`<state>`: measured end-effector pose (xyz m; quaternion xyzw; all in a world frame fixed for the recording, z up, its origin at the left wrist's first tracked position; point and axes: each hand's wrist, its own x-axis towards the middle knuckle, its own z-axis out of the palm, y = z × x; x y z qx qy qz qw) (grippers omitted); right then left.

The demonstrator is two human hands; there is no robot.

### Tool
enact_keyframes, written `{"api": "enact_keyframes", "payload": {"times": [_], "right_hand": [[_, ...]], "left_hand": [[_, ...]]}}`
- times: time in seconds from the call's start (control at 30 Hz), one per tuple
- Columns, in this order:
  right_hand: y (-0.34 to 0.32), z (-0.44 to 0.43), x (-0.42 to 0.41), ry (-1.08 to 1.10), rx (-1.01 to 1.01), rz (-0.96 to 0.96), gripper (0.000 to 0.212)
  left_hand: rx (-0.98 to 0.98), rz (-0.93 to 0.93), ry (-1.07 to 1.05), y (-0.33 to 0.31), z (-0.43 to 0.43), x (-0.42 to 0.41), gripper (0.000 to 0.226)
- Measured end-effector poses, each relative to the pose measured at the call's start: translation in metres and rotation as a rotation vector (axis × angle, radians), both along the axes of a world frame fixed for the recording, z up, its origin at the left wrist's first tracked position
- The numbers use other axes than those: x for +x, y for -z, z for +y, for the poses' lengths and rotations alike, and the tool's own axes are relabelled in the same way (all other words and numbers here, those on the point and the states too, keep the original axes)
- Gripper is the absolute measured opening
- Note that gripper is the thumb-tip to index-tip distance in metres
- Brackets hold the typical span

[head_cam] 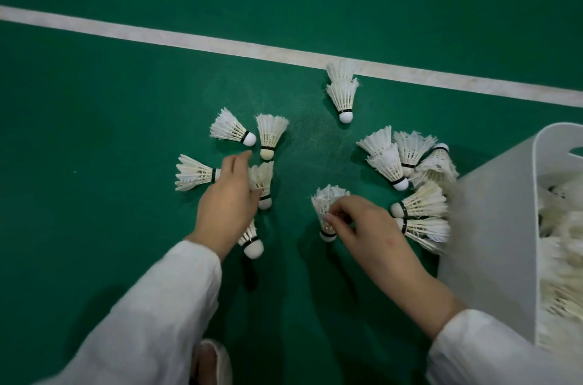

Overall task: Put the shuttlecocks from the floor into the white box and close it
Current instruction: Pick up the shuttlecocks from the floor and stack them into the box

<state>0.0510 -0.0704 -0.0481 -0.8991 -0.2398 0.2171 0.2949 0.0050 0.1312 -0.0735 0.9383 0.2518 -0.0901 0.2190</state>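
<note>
We look down on a green court floor crossed by a white boundary line. Feather shuttlecocks lie scattered on it in loose groups. Our right hand pinches one shuttlecock between thumb and fingertips, gripping it low on the feathers near the black band, cork end pointing down toward the floor; we cannot tell whether the cork touches the floor. Our left hand reaches over the left-hand group with fingers slightly spread and curled, palm down; it covers part of two shuttlecocks there, and we cannot tell whether it grips either one.

In that left group, one shuttlecock with a white cork lies just beside one with a yellowish cork, another lies on its side with its cork hidden under our fingers, one sits partly under the hand, and one pokes out beside the wrist.

A stacked pair lies apart, its top feathers touching the boundary line. On the right, a cluster of shuttlecocks lies piled against and just beside the white box, which stands open at the right edge with many shuttlecocks already inside. Both arms wear white sleeves.
</note>
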Motion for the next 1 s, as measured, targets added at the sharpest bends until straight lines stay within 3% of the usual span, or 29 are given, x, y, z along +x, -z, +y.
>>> {"api": "enact_keyframes", "payload": {"times": [0.1,0.2,0.3,0.57,0.8,1.0], "right_hand": [[-0.001,0.0,0.0,0.007,0.015,-0.015,0.01],[-0.003,-0.003,0.001,0.022,0.031,-0.036,0.009],[-0.006,-0.007,0.003,0.024,0.033,-0.046,0.011],[-0.042,-0.036,0.005,0.109,0.097,-0.086,0.013],[-0.085,-0.102,-0.003,0.315,0.226,-0.157,0.009],[-0.12,-0.192,-0.004,0.597,0.284,-0.217,0.009]], "left_hand": [[0.043,0.134,0.057,0.018,0.005,0.01,0.051],[0.059,0.141,0.035,0.024,0.005,0.005,0.026],[0.023,0.108,-0.002,0.017,-0.001,-0.006,0.018],[-0.123,-0.215,-0.045,-0.067,-0.062,-0.018,0.011],[-0.212,-0.36,0.193,-0.124,-0.132,-0.009,0.007],[-0.19,-0.395,0.334,-0.145,-0.186,0.008,0.02]]}}
